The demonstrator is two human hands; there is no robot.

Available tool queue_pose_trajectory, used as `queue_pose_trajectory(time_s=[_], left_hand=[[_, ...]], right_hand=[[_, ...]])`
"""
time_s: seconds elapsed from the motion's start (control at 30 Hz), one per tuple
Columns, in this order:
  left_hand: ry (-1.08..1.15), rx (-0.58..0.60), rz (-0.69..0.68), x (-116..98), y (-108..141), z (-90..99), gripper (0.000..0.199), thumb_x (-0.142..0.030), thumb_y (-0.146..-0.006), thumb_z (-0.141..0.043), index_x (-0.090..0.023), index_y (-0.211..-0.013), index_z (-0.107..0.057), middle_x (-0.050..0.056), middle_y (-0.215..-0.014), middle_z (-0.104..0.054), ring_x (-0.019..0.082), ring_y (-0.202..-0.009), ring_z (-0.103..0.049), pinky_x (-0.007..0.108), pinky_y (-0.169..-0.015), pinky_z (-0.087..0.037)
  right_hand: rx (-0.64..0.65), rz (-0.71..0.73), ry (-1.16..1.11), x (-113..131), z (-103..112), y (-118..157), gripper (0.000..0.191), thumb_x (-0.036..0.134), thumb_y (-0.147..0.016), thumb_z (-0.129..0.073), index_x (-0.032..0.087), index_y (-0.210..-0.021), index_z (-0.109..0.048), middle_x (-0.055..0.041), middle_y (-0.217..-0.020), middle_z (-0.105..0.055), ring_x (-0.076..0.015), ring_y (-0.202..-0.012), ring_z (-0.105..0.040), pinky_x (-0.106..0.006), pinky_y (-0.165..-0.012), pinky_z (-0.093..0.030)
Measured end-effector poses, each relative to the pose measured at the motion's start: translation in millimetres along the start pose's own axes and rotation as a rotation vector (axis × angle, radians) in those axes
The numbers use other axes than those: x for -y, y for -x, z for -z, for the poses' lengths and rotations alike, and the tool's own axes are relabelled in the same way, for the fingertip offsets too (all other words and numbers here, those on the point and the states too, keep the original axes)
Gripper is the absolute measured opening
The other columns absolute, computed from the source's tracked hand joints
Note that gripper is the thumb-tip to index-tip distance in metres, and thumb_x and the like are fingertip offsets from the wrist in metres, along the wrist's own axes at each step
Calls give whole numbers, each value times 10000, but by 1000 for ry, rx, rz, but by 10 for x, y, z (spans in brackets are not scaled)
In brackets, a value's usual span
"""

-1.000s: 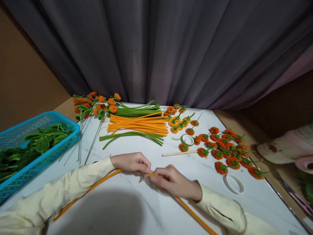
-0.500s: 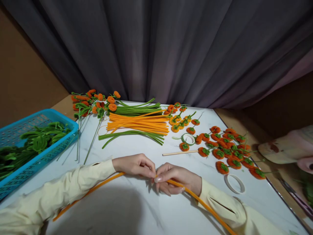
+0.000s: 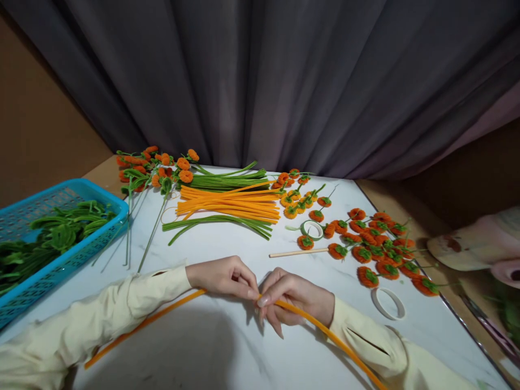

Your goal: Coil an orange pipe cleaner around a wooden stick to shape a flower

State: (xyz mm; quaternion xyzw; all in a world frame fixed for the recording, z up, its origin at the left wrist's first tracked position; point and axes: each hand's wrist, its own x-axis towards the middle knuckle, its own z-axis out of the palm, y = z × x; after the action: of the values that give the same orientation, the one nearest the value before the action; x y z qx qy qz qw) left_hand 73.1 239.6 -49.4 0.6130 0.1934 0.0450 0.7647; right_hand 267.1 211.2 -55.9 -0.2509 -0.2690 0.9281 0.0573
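Orange pipe cleaners (image 3: 333,337) arch across the front of the white table, pinched near their middle by both hands. My left hand (image 3: 227,277) is closed on them with thumb and fingertips, and one length runs under its wrist toward the lower left. My right hand (image 3: 294,298) touches it fingertip to fingertip, thumb and forefinger closed on the same spot, lower fingers hanging loose. The other length passes over the right palm and sleeve to the bottom edge. Whether it is one piece or several joined is hidden by the fingertips.
Beyond the hands lie orange strips (image 3: 227,201) and green strips (image 3: 219,219). Orange pompom pieces (image 3: 368,277), a wooden stick (image 3: 298,253), green tape (image 3: 312,230) and a white ring (image 3: 388,304) lie right. A blue basket (image 3: 67,266) stands left; scissors (image 3: 481,315) lie far right.
The lower fingers of my right hand have spread a little and dropped downward. Both hands still pinch the orange strip at nearly the same place.
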Motion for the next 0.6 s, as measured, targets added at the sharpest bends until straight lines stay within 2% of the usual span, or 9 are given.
queue_pose_trajectory(time_s=[0.23,0.47,0.6], left_hand=[[22,20,15,6,-3,2,317,-372,-798,-581,-61,-750,-614,-56,-455,-357,42,-428,-250,171,-398,-197],[64,2,48,20,8,37,345,-412,-784,-589,-69,-761,-621,-51,-444,-375,47,-410,-277,175,-392,-209],[97,5,44,11,9,37,314,-388,-787,-593,-76,-750,-609,-60,-441,-357,46,-407,-268,177,-389,-204]], right_hand=[[-55,13,16,-24,31,-6,196,191,-648,-577,41,-687,-696,-68,-452,-614,-75,-224,-390,-177,-229,-186],[21,46,-25,-34,25,8,211,234,-723,-560,49,-720,-660,-50,-490,-629,-83,-252,-448,-167,-242,-262],[55,66,-53,-34,37,-4,253,257,-721,-534,35,-720,-656,-62,-493,-624,-92,-253,-449,-173,-233,-267]])
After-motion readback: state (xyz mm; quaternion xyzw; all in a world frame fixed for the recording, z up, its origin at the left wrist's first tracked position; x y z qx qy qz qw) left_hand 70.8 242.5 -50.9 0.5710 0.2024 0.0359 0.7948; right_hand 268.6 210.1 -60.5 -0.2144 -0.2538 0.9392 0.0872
